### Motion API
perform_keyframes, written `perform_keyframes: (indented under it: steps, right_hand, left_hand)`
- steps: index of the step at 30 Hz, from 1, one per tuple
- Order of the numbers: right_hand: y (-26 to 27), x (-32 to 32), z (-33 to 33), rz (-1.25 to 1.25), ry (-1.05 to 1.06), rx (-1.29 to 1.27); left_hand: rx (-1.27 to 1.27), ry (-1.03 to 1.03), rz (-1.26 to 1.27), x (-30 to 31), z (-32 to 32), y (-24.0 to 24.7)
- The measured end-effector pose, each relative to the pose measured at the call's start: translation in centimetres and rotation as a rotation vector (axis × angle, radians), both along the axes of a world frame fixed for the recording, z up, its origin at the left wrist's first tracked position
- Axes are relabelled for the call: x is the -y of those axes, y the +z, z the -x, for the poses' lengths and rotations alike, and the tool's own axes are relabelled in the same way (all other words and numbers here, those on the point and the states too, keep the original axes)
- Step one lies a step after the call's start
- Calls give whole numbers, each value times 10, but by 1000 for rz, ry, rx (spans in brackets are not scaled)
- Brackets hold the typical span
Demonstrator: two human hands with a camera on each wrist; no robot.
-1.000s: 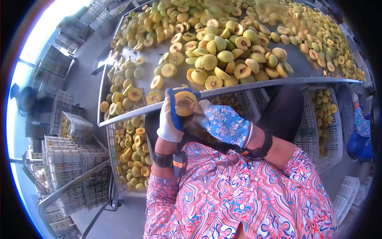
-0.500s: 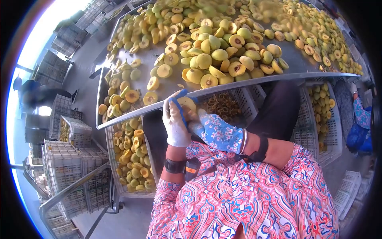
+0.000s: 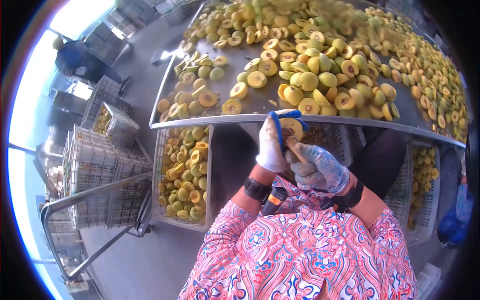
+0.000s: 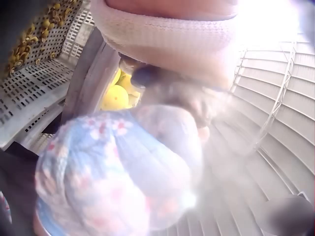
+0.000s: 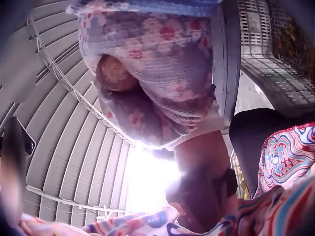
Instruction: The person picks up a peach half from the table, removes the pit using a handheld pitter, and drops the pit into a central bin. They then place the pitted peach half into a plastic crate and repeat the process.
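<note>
My left hand [image 3: 272,147], in a white glove with blue palm, holds a peach half [image 3: 291,128], cut face toward me, just below the table's front edge. My right hand [image 3: 320,170], in a flowered blue glove, grips a tool with a wooden handle [image 3: 296,148]. The tool's far end meets the middle of the cut face, where the pit sits, and its tip is hidden. In the right wrist view the round butt of the handle [image 5: 115,73] pokes out of the fist. The left wrist view shows the flowered glove [image 4: 118,167] close under the white cuff.
The metal table [image 3: 225,120] bears heaps of peach halves [image 3: 320,70]. Below it on the left stands a crate [image 3: 209,175] of pitted halves. Another crate [image 3: 435,200] with fruit stands on the right. Stacked crates [image 3: 95,170] and a metal rail [image 3: 100,187] are farther left.
The head view has swung left, so the table and crates appear farther right. My right hand has turned over, its curled fingers and the tool's handle now showing. The peach half stays in my left hand.
</note>
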State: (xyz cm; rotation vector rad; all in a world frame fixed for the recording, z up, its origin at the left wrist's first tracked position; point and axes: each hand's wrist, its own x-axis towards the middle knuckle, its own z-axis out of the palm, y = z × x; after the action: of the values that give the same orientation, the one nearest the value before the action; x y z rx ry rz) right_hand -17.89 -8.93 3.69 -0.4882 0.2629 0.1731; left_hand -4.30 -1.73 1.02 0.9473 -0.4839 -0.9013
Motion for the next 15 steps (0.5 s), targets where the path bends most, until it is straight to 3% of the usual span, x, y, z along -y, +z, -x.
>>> perform_keyframes:
  steps: [3,6,7,8,11,13,14,15]
  right_hand:
    - [-11,3,10,-13,-18,-4]
    - [-8,1,17,-39,44,-8]
    - [-8,3,21,-68,75,4]
    - [-13,5,22,-93,109,59]
    - [-15,22,33,-44,102,33]
    - [-46,35,29,600,146,-42]
    - [-85,42,25,1185,201,-40]
    - [-104,49,23,1772,264,-42]
  left_hand:
    - [19,17,-172,-1,6,0]
    - [416,160,-116,-9,1,-28]
    - [350,236,-206,-19,-13,-35]
    - [284,372,-268,-38,-42,-49]
    - [601,625,-371,-122,-106,-42]
    - [748,691,-646,-167,-130,-10]
    - [1247,729,-850,-188,-161,-27]
    - [1557,624,-1326,-195,-168,-23]
